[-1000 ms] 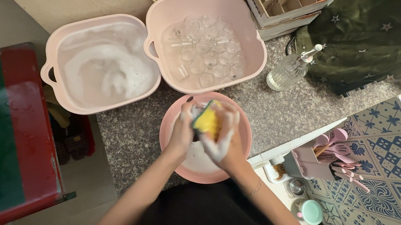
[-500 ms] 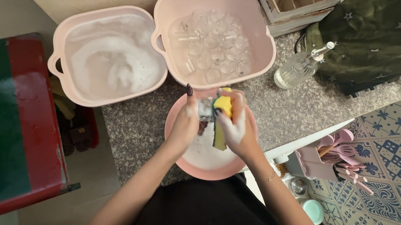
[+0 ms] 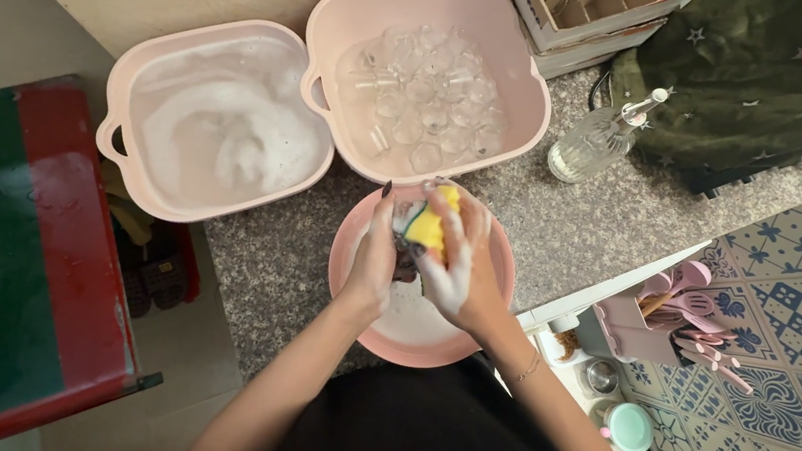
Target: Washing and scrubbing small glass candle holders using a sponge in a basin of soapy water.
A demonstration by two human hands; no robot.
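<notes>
My left hand (image 3: 371,264) and my right hand (image 3: 464,275) meet over a round pink basin (image 3: 427,351) with soapy water, on a speckled stone counter (image 3: 254,279). A yellow sponge (image 3: 429,225) is gripped in the foam-covered right hand and pressed against a small dark item (image 3: 405,262). The left hand pinches that item, which is mostly hidden between the hands. Just behind them stands a square pink tub (image 3: 528,99) full of several clear glasses (image 3: 425,102) in water.
A second pink tub (image 3: 114,137) of white suds (image 3: 221,129) stands at the left. A clear spray bottle (image 3: 597,142), a compartment crate (image 3: 587,10) and a dark green cloth (image 3: 760,75) lie at the back right. A red-and-green sink (image 3: 4,261) is left, pink utensils (image 3: 682,318) right.
Both hands stay together over the round basin. The sponge has shifted a little against the held item, from a flat face to an edge-on angle and back.
</notes>
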